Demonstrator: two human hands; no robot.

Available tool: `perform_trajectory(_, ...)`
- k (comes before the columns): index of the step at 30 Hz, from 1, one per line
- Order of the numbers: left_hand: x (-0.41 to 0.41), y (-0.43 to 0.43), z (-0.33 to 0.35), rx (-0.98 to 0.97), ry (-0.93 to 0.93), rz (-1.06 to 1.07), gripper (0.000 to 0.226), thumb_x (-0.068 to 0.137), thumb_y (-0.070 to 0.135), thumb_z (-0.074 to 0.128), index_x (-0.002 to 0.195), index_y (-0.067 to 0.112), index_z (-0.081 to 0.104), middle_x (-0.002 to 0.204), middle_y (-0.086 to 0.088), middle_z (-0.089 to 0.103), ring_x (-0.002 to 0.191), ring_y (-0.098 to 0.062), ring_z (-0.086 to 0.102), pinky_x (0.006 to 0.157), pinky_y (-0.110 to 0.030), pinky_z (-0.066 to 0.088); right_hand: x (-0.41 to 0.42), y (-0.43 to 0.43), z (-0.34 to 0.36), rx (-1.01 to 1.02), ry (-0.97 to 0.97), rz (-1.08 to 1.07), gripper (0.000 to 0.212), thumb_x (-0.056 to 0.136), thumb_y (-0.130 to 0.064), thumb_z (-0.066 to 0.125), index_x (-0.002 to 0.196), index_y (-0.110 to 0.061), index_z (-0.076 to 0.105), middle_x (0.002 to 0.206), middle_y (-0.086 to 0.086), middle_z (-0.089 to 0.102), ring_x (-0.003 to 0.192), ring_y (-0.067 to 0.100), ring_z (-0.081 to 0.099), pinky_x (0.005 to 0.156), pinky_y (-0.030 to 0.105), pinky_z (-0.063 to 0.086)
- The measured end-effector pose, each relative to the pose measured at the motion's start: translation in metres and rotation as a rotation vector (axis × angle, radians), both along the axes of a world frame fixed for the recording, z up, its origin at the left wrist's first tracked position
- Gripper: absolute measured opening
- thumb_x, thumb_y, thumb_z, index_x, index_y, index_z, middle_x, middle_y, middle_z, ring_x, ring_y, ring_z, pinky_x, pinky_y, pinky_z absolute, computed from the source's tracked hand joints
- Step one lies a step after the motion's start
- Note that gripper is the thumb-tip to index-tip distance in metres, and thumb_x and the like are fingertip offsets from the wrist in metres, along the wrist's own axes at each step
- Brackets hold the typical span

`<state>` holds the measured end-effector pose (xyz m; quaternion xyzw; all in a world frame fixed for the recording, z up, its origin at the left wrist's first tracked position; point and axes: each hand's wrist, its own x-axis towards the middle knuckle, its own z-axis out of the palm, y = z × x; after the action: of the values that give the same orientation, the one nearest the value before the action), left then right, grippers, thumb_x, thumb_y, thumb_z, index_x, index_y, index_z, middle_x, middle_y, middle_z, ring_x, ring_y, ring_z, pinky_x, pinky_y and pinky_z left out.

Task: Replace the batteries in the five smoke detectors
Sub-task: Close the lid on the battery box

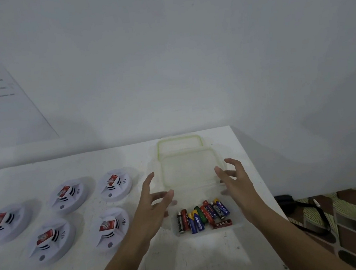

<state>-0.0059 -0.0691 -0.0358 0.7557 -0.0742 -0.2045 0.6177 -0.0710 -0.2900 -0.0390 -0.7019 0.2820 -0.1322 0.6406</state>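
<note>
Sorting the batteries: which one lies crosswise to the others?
The red battery at the near edge of the box; it lies left-right, the rest lie side by side pointing away.

Both forearms reach forward, left hand (155, 200) and right hand (233, 178) apart, palms facing, fingers (231, 162) spread, holding nothing.

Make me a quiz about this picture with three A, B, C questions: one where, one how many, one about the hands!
1. Where do the batteries lie? A) in the clear box B) on the floor C) on a detector
2. How many smoke detectors are there? A) three B) five C) seven
3. How are the left hand and right hand? A) fists B) pinching batteries C) fingers spread open
Answers: 1 A, they lie at its near end. 2 B, five white discs lie left of the box. 3 C, the fingers stand apart.
</note>
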Motion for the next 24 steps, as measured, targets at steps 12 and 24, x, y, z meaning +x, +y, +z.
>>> perform_trajectory(12,-0.018,0.014,-0.001,0.158,-0.049,-0.016,0.063,0.096,0.047,0.058,0.15,0.047,0.025,0.126,0.0,0.062,0.09,-0.003,0.068,0.071,-0.018,0.052,-0.029,0.013,-0.001,-0.069,0.031,-0.002,0.056,0.098,-0.047,0.056,0.147,-0.037,0.031,0.13,-0.001,0.049,0.109,0.018,0.06,0.079,0.031,0.055)
perform_trajectory(24,0.051,-0.047,0.0,0.111,-0.221,0.068,0.052,0.101,0.043,0.055,0.148,0.035,0.036,0.154,0.003,0.035,0.141,-0.013,0.033,0.116,-0.04,0.034,0.034,-0.01,0.017,-0.097,-0.079,0.011,0.053,0.097,-0.043,0.061,0.146,-0.03,0.042,0.145,-0.005,0.048,0.135,0.012,0.044,0.101,0.029,0.036)
